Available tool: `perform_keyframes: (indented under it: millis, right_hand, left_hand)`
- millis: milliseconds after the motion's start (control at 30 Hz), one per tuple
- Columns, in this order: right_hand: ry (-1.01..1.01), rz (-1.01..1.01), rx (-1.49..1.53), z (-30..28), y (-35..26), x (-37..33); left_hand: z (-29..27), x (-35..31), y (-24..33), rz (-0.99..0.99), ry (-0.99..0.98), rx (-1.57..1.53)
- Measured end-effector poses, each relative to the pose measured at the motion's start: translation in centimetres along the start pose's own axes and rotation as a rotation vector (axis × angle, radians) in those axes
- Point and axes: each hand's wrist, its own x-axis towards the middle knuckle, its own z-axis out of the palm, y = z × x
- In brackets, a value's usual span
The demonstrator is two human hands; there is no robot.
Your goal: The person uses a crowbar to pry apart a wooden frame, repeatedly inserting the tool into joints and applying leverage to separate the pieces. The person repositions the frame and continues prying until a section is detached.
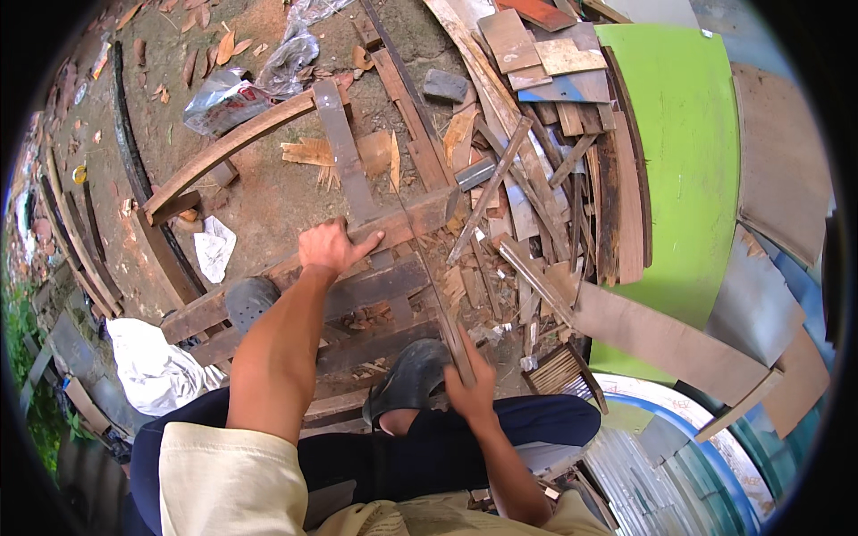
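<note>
My left hand [332,247] presses down on a wooden beam [399,227], its fingers curled over the far edge and the thumb stretched along the top. The beam lies slantwise across other timbers. In my right hand [472,386] is the handle of a hand saw [436,291], its long thin blade seen nearly edge-on. That blade crosses the beam near its right end, to the right of my left thumb. How deep it sits in the wood cannot be made out. One dark clog [409,382] of mine is below the blade; the other [253,302] is beside the beam's left part.
Wood scraps [536,188] and loose boards pile up on the right, beside a bright green panel [679,170]. A curved timber [241,147] and a plastic bag [223,100] lie beyond the beam. White cloth [165,371] is at lower left. A grey block [444,86] sits farther off.
</note>
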Motion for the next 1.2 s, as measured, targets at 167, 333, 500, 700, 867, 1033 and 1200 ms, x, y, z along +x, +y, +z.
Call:
perform_keyframes:
  millis: [167,333,500,700,867,1033,1200]
  right_hand:
    - [0.075,-0.178,-0.041,-0.5,0.3,-1.7]
    - [0.066,-0.012,0.16,5.5,0.4,13.0]
    - [0.074,-0.041,0.047,-0.8,-0.9,-2.7]
    - [-0.03,0.168,0.173,2.3,0.1,7.3]
    - [0.081,-0.017,0.127,4.5,-0.5,11.1]
    - [0.1,-0.077,0.04,-1.8,-0.6,-4.7]
    - [-0.007,0.072,0.152,3.3,1.1,8.6]
  left_hand:
    - [0.2,0.0,0.0,0.005,0.051,0.016]
    - [-0.1,0.1,1.3,0.057,0.075,-0.02]
    - [-0.1,0.4,0.1,0.016,0.085,0.0]
    - [1.0,0.1,0.7,0.035,0.085,0.014]
    - [-0.1,0.2,1.1,0.042,0.028,-0.003]
    - [0.1,-0.1,-0.1,0.021,0.06,0.004]
    - [0.0,0.2,1.4,0.058,0.101,-0.04]
